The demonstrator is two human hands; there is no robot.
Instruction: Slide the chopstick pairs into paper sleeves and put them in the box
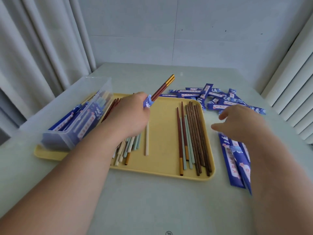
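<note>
Pale grey-green table [152, 200] fills the near field. At near right a few blue paper near sleeves [237, 167] lie on it just beside the yellow tray [162, 172], partly under the right forearm. On the tray the loose chopsticks [194, 138] lie lengthwise in two groups: dark wood, red-brown with gold ends and mint at the right; cream and mint at the left, partly hidden by the left forearm. One cream stick [147, 138] lies alone between the groups. The right hand [240, 122] hovers over the near sleeves, fingers spread and relaxed, holding nothing. The left hand [130, 114], above the tray's far left part, grips the sleeved pair [162, 89]: its fingers curl round a blue sleeve, from whose mouth two red-brown chopsticks project toward the far right, gold ends level and side by side. The fist hides most of the sleeve, so how deep the pair sits cannot be told. The clear plastic box [59, 138] stands on the tray's left part, just left of this hand, and holds several sleeved pairs. Judged step: this pair looks sleeved and due for the box. The next move calls for a short swing left, laying the pair in line with those inside, while the right hand takes a fresh sleeve. At far right a loose heap of sleeves [211, 97] lies on the table beyond the tray.
</note>
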